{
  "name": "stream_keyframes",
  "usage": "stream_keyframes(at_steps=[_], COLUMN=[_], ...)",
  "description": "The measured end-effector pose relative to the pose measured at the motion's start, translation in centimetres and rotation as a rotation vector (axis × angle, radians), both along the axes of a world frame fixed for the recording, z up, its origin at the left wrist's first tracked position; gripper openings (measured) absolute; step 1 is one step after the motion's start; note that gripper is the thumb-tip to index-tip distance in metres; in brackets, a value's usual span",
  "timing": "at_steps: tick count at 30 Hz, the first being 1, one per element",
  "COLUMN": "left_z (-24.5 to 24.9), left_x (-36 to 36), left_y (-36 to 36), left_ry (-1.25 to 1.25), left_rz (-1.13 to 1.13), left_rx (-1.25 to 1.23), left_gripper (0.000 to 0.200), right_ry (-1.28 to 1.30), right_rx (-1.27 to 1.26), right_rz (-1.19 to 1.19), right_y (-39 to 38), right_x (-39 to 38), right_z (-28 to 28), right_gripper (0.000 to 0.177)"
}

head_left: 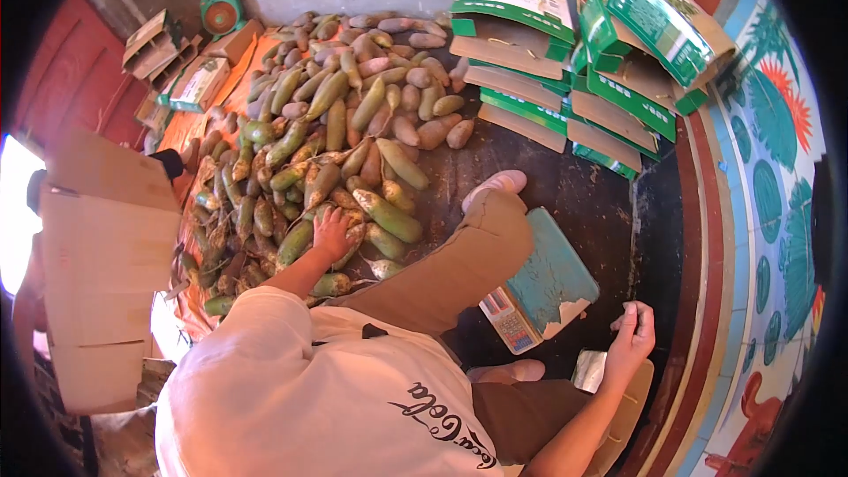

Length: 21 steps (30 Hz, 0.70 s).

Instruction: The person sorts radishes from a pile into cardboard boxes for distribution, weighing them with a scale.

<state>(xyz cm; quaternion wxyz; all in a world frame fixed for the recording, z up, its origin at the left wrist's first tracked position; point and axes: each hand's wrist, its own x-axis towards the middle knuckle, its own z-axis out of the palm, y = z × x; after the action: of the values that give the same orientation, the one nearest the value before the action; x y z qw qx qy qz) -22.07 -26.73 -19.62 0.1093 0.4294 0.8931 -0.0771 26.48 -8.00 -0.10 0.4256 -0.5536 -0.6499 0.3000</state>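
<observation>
My left hand [331, 234] lies on the near part of a big heap of green radishes [389, 215], its fingers spread over them. Many of these radishes have soil and thin taproots on them. Off to the right, my right hand [631, 336] is raised with its fingers curled in. Something small and pale shows at its fingertips, too small to name. Between my legs and the right wall, a scale [555, 269] with a worn blue-green plate sits on the dark floor. Under my right forearm, an open carton [632, 406] is partly hidden, with a shiny silvery piece [589, 371] at its edge.
Green-and-white cartons [512, 13] are stacked at the back right, beside a painted tile wall [768, 168]. More cartons [196, 84] and a green round-faced device [222, 12] stand at back left. A large cardboard box [106, 283] blocks the left side; another person's dark sleeve [168, 162] reaches past it.
</observation>
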Motion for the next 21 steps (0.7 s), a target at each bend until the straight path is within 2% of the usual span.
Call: stream_keyframes(at_steps=[4,8,9,12,13,16,18,21], left_z=[-0.1,-0.4,-0.4,-0.9,-0.8,-1.2,-2.3,-3.0], left_x=[0.0,-0.1,-0.1,-0.4,-0.5,-0.7,-1.2,-1.2], left_y=[0.9,1.6,1.7,1.6,1.6,1.5,1.1,1.0], left_ry=[-0.036,-0.059,-0.059,-0.053,-0.057,-0.066,-0.04,-0.039], left_rz=[0.006,0.03,0.032,0.032,0.029,0.044,0.029,0.051], left_rx=[-0.016,-0.024,-0.035,-0.035,-0.028,-0.033,-0.038,-0.057], left_gripper=[0.058,0.056,0.056,0.056,0.057,0.056,0.057,0.057], right_ry=[0.348,0.736,0.767,0.954,0.939,1.149,1.198,1.332], right_rx=[-0.061,0.056,0.093,0.157,0.098,0.101,0.064,0.023], right_rz=[0.111,0.383,0.389,0.541,0.564,0.681,0.838,0.924], right_y=[-1.0,-2.6,-3.1,-4.4,-5.1,-6.1,-5.8,-6.4], right_x=[-0.9,-2.0,-2.5,-3.2,-3.3,-2.8,-1.7,-0.9], right_z=[1.9,4.5,5.4,7.4,8.4,9.3,9.6,10.6], right_gripper=[0.014,0.024,0.031,0.034,0.033,0.029,0.026,0.022])
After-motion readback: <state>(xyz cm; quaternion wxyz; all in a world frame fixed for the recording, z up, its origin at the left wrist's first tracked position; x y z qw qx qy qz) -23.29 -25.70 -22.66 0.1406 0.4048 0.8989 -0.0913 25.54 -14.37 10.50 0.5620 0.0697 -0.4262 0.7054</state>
